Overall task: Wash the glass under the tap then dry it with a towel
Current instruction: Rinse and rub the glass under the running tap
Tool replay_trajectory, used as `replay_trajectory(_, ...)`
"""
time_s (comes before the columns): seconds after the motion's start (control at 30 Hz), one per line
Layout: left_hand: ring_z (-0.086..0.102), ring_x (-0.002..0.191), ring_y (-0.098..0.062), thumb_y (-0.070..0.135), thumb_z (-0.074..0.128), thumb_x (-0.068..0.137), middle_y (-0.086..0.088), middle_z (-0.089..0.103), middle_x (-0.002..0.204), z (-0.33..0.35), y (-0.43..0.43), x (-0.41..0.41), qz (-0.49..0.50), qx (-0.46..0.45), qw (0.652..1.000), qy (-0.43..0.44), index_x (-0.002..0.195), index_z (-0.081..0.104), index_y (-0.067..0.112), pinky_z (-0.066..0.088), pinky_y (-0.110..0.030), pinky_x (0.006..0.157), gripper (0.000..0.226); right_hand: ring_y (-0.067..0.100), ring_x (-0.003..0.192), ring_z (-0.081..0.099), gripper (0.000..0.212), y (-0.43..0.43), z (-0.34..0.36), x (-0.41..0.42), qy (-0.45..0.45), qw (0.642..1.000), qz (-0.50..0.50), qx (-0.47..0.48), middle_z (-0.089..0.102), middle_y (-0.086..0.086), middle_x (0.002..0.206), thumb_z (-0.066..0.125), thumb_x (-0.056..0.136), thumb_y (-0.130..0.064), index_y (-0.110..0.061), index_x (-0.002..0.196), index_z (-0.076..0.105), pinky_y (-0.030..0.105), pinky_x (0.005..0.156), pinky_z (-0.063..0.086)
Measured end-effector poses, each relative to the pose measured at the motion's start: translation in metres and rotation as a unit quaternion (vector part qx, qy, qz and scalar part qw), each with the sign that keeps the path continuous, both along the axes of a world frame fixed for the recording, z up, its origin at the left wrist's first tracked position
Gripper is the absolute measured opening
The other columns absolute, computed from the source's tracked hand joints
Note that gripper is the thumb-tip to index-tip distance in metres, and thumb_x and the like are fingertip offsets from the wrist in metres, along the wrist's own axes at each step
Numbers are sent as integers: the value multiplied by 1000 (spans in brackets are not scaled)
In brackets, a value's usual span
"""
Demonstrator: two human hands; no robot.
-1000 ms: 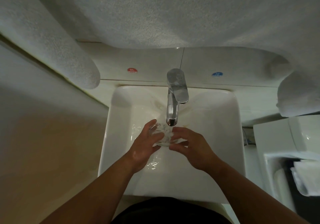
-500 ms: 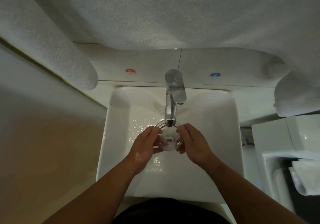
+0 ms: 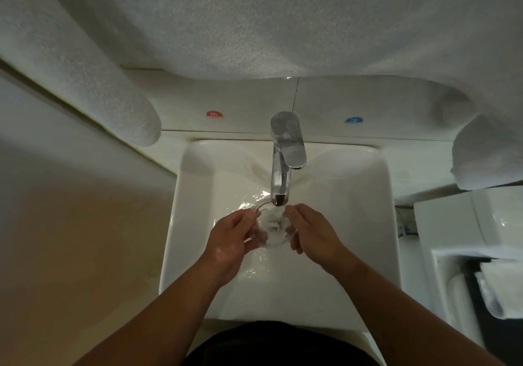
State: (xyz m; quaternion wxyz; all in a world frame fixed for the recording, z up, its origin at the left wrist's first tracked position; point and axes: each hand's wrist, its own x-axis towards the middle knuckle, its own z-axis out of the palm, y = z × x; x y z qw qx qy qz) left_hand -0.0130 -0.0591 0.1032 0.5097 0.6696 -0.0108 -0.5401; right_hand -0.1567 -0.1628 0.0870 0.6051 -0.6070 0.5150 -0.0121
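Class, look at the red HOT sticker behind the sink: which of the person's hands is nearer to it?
Left. The left hand grips the glass below and slightly right of the red HOT sticker; the right hand holds the glass's other side, farther right.

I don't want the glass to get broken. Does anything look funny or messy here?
The glass looks whole, held between the left hand and right hand under the tap. Only a brownish stain on the sink wall beside the tap stands out.
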Motion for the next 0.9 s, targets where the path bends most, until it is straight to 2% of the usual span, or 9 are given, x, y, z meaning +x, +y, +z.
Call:
replay_trajectory(0.1,68,80,-35,18,60,102,-20,72,80,0,0,1,8,8,1000,17,103,69,-8,60,-48,83,28,6,46,56,32,-1,5,-3,-39,999,11,10,63,-4,66,44,108,-35,-12,109,67,18,47,48)
replay_trajectory(0.17,73,83,-35,18,59,102,-22,75,92,0,1,-2,22,16,999,39,106,68,-4,61,-51,87,24,6,47,57,30,-3,6,-3,-50,998,24,10,63,-6,66,43,108,-34,-16,115,67,18,48,49)
replay_trajectory(0.3,72,105,-44,21,60,102,-26,72,116,-3,0,-2,28,25,998,54,114,65,-2,61,-55,92,27,8,48,58,31,-2,6,-4,-56,998,34,12,64,-6,61,43,109,-34,-19,123,66,19,50,50)
replay_trajectory(0.4,74,100,-41,25,59,104,-24,73,115,-4,0,0,25,25,999,37,114,69,4,61,-56,93,25,8,48,59,31,1,5,-4,-54,998,15,9,65,-5,64,45,108,-35,-17,121,67,19,49,50)
replay_trajectory(0.53,77,94,-34,25,54,106,-18,77,109,-5,0,0,24,27,999,8,116,72,9,64,-47,85,26,7,55,62,25,8,0,-1,-44,999,17,-8,69,-3,83,59,102,-32,-25,126,63,20,53,52)
replay_trajectory(0.63,77,92,-32,25,52,107,-17,78,107,-5,2,2,16,24,1000,-2,116,72,11,64,-43,81,26,9,60,66,37,8,-1,-3,-49,998,39,-3,70,-2,92,71,94,-27,-30,129,60,20,57,54)
replay_trajectory(0.7,77,87,-31,25,52,107,-16,78,103,-5,2,1,10,19,1000,-2,115,73,11,64,-47,84,26,9,57,67,33,6,-1,-4,-45,998,29,-11,72,-1,88,70,95,-32,-27,128,63,19,56,55)
replay_trajectory(0.8,77,86,-34,23,52,107,-15,77,96,-4,1,-3,9,15,1000,-3,114,73,10,62,-52,88,25,3,46,63,32,6,0,0,-1,999,10,-52,68,-5,69,53,103,-42,-24,126,66,13,50,50)
replay_trajectory(0.9,77,91,-35,24,51,107,-14,78,98,-4,0,-3,2,18,1000,-21,112,74,12,64,-47,83,26,7,51,65,31,5,0,-2,-15,999,23,-40,70,-4,74,54,104,-37,-23,129,65,16,53,53)
